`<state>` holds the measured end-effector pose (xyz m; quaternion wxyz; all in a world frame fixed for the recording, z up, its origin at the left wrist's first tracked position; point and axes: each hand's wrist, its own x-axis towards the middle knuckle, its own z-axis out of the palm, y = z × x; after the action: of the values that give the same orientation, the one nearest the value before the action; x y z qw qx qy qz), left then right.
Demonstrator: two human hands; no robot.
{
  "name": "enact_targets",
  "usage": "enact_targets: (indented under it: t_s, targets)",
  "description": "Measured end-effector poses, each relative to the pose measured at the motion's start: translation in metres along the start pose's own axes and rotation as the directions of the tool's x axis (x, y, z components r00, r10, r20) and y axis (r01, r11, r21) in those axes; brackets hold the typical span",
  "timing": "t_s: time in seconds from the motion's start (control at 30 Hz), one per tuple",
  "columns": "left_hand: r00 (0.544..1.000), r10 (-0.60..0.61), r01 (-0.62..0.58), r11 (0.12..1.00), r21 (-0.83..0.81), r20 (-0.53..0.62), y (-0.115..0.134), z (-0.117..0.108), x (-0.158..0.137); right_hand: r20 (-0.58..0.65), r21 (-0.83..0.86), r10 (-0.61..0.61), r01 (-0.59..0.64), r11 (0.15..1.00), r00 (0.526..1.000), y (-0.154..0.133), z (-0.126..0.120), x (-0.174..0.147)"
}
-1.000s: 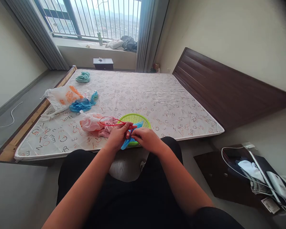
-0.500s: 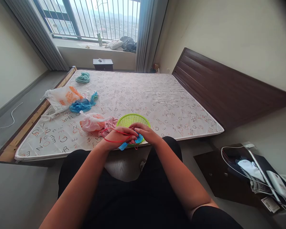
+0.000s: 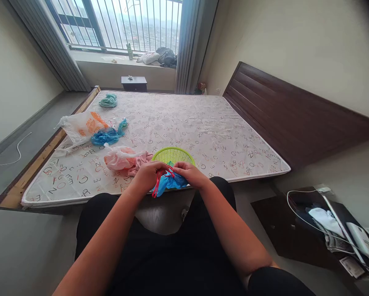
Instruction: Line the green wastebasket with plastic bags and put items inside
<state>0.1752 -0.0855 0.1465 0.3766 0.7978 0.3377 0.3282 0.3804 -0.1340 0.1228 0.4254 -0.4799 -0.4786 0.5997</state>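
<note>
A blue plastic bag [image 3: 166, 185] with a red string [image 3: 157, 184] about its gathered part is between my hands at the mattress's near edge. My left hand [image 3: 150, 174] is closed on the string, whose loops hang below the fingers. My right hand [image 3: 189, 173] has thumb and fingers pinched together at the bag's gathered part. Whether it grips the string as well is hidden. Just behind the bag stands a lime-green plastic basket [image 3: 174, 153], partly covered by my hands. A pink cloth [image 3: 140, 161] and a whitish-pink plastic bag [image 3: 119, 158] lie left of it.
On the mattress [image 3: 178, 117] at left are a white and orange plastic bag [image 3: 86, 124], another blue plastic bag [image 3: 106, 135] and a coiled teal cloth [image 3: 108, 100]. A dark headboard [image 3: 280, 100] rises at right. The nightstand [image 3: 273, 222] carries cables and folded items.
The red string was a wide loop over my left hand and now sits bunched at the bag. My hands have moved slightly apart, and more of the blue bag shows.
</note>
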Motion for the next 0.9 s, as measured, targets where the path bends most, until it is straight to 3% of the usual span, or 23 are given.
enact_targets:
  t_s: [0.23, 0.33, 0.43, 0.6, 0.77, 0.9]
  targets:
    - [0.925, 0.305, -0.260, 0.943, 0.207, -0.227, -0.014, 0.015, -0.009, -0.102, 0.338, 0.035, 0.001, 0.941, 0.994, 0.007, 0.023, 0.002]
    - [0.884, 0.393, -0.311, 0.899, 0.308, -0.254, -0.017, 0.020, -0.010, -0.031, 0.417, 0.049, -0.031, 0.909, 0.998, 0.010, 0.029, 0.003]
    - [0.873, 0.413, -0.327, 0.890, 0.316, -0.260, -0.020, 0.023, -0.011, 0.021, 0.408, 0.009, -0.017, 0.913, 1.000, 0.013, 0.030, 0.005]
    - [0.915, 0.312, -0.287, 0.949, 0.134, -0.254, -0.032, 0.026, -0.012, -0.127, 0.297, -0.005, 0.043, 0.954, 0.992, 0.016, 0.024, 0.009]
    - [0.963, 0.056, -0.106, 0.977, -0.182, -0.262, -0.034, 0.033, -0.012, -0.274, 0.245, -0.030, 0.100, 0.964, 0.961, 0.019, 0.009, 0.012]
    - [0.913, -0.225, 0.024, 0.863, -0.505, -0.340, -0.040, 0.035, -0.008, -0.356, 0.279, -0.078, 0.186, 0.942, 0.931, 0.016, -0.011, 0.010]
